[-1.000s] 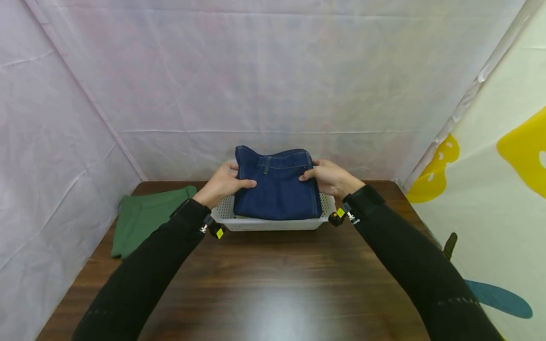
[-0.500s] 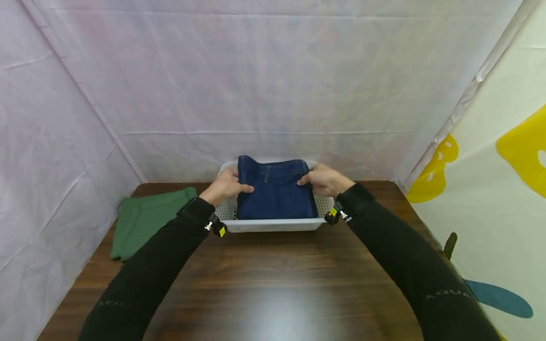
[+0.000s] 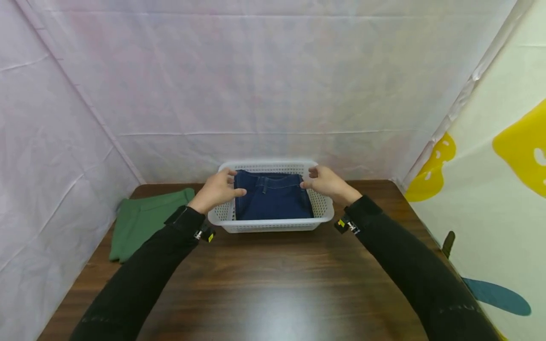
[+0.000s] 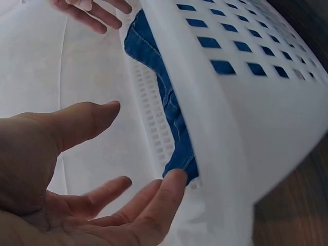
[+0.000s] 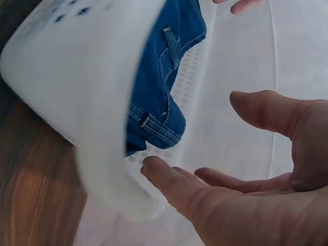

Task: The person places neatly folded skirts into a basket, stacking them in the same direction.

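Note:
Folded blue jeans (image 3: 274, 199) lie inside a white perforated plastic basket (image 3: 273, 226), with the waistband toward the back. My left hand (image 3: 216, 190) hovers over the basket's left rim, thumb and fingers spread apart and holding nothing. On the opposite side, my right hand (image 3: 327, 183) is likewise spread over the right rim, fingertips close to the waistband. In the left wrist view the jeans (image 4: 165, 97) show past the basket wall, beyond the fingertips. The right wrist view shows belt loops on the jeans (image 5: 159, 87) and a gap between thumb and fingers.
A folded green garment (image 3: 147, 219) lies on the brown wooden table (image 3: 264, 279) to the left, partly behind my left sleeve. White cloth hangs behind the table (image 3: 273, 85) and on the left. A printed cloth with yellow shapes (image 3: 428, 170) hangs at the right.
The jeans have gone down into the basket and lie lower. Both hands, which gripped the sides of the jeans, have let go and moved outward.

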A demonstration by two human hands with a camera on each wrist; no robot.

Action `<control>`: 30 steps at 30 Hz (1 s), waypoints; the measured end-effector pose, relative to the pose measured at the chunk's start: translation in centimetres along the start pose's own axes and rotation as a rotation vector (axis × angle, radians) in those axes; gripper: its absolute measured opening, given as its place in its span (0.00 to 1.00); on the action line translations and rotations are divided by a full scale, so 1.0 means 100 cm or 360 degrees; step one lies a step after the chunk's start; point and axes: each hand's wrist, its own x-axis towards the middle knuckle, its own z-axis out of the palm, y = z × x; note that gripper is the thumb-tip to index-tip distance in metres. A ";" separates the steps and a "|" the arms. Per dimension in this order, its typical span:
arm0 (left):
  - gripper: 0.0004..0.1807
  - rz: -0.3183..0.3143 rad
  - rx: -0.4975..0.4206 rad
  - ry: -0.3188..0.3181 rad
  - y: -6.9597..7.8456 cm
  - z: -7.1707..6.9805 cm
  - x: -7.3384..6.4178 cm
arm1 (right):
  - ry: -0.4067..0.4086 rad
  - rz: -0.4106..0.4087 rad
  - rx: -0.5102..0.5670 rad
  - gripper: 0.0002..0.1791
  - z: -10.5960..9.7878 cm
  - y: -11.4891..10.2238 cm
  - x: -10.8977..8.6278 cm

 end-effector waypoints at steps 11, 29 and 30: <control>0.27 0.0387 0.0129 0.0365 -0.040 -0.006 -0.010 | 0.0117 -0.0295 -0.0087 0.33 0.014 0.005 -0.017; 0.25 0.0228 0.0301 0.0555 -0.099 -0.037 -0.063 | 0.0120 -0.0730 -0.0338 0.29 0.047 0.009 -0.039; 0.25 0.0202 0.0322 0.0544 -0.103 -0.039 -0.066 | 0.0120 -0.0748 -0.0354 0.29 0.049 0.007 -0.041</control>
